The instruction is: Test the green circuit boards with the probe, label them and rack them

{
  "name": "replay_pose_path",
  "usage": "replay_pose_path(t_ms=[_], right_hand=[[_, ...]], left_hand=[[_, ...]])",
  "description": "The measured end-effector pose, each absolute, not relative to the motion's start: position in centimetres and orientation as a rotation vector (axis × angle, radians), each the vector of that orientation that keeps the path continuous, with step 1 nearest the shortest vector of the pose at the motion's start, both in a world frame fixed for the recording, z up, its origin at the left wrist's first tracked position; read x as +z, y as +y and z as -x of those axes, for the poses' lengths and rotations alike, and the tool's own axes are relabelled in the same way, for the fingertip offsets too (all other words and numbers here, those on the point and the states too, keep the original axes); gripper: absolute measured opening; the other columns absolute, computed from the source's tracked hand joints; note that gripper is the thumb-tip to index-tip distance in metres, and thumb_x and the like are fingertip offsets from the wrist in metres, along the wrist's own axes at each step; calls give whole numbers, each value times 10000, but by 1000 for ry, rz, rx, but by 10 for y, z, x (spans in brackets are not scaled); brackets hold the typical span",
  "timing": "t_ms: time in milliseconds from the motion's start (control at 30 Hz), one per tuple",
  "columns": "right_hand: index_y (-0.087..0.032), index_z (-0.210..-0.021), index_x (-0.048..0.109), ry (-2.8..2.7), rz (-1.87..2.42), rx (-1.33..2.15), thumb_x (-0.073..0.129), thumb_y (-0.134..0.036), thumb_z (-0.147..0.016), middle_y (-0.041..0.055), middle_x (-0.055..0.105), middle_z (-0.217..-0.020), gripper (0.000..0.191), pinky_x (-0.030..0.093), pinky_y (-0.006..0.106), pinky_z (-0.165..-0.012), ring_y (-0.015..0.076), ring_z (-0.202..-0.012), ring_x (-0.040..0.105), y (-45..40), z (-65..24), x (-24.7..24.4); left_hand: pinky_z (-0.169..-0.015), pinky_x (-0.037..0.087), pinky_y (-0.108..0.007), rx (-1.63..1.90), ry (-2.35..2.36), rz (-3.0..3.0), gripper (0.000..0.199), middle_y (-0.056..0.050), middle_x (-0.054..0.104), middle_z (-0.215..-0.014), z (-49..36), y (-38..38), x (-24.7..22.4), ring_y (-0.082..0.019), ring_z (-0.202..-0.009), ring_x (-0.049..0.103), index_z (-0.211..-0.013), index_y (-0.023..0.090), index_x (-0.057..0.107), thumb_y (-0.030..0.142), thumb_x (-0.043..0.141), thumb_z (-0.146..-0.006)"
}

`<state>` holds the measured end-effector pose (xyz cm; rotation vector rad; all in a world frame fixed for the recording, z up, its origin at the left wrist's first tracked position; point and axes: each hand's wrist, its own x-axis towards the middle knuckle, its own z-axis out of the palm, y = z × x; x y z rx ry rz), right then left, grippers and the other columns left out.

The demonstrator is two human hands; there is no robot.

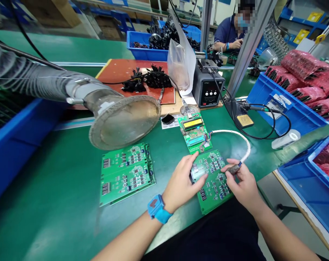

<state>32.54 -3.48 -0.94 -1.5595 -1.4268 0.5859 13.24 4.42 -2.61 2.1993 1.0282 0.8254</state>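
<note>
Left hand (pixel 182 182): is resting, thumb and fingers wide apart, on the circuit board (pixel 215 185), which is lying between both hands.
Right hand (pixel 245 184): is pinching a dark probe (pixel 233 169) over that board; tip contact unclear.
Display board (pixel 192 132): is lying beyond the left hand.
Stacked boards (pixel 126 172): are sitting left of the left hand.

The green printed circuit board panel (pixel 211 178) lies flat, slightly turned, with two three-digit displays (pixel 203 194) along its left side. Near its right edge, the dark connector (pixel 233 169) on a white-sleeved cable (pixel 236 133) is tilted; contact is unclear.
</note>
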Motion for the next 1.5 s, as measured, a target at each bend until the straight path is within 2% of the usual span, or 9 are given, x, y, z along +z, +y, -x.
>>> replay_pose_path(t_ms=[100,233,433,633,900,1133,1300,1500], right_hand=[[-209,-1147,506,-1419,1543,595,506,-185,-880,55,711,-912,268,531,257,-634,156,-716,648,-37,-326,-11],[-214,-1242,460,-1446,1492,685,469,-225,-935,72,686,-1002,307,535,277,-740,170,-866,652,-41,-330,-13],[-222,-1277,434,-1421,1452,730,451,-245,-961,74,663,-1050,318,522,308,-848,179,-972,632,-43,-332,-16],[-228,-1282,433,-1409,1452,743,448,-248,-964,74,663,-1043,319,526,312,-826,187,-971,633,-44,-331,-17],[-235,-1283,426,-1423,1449,723,449,-238,-962,67,659,-1042,322,519,311,-821,182,-955,628,-43,-332,-19],[-226,-1276,427,-1424,1469,697,453,-252,-959,75,660,-1029,319,516,295,-711,176,-845,626,-43,-331,-19],[-231,-1279,424,-1420,1466,687,452,-255,-960,76,652,-1041,321,512,302,-734,193,-933,622,-43,-331,-21],[-240,-1279,422,-1408,1467,690,454,-261,-964,71,653,-1039,317,514,303,-750,186,-934,622,-43,-330,-22]], left_hand=[[-963,478,-441,846,1026,-2194,558,-120,548,-1227,-132,45,-25,-262,-1128,562,-1375,206,390,359,572,-871],[-962,478,-436,847,1026,-2195,549,-115,554,-1230,-132,45,-25,-260,-1129,561,-1366,206,403,357,575,-867],[-975,467,-449,837,1031,-2214,561,-130,549,-1245,-132,46,-27,-271,-1146,544,-1369,185,396,368,572,-869],[-975,470,-443,850,1002,-2223,466,-120,564,-1236,-130,49,-27,-255,-1141,554,-1340,199,425,332,523,-904],[-968,478,-447,831,1004,-2202,444,-116,572,-1219,-129,50,-26,-255,-1132,562,-1329,211,437,321,510,-905],[-959,483,-443,830,1000,-2201,445,-104,574,-1211,-129,49,-24,-253,-1125,563,-1341,232,428,309,504,-909],[-971,472,-451,809,999,-2232,458,-118,557,-1227,-129,48,-26,-258,-1145,546,-1365,225,396,319,482,-925],[-986,454,-487,785,1039,-2302,529,-154,532,-1283,-129,47,-28,-283,-1189,514,-1414,189,302,336,465,-932]])
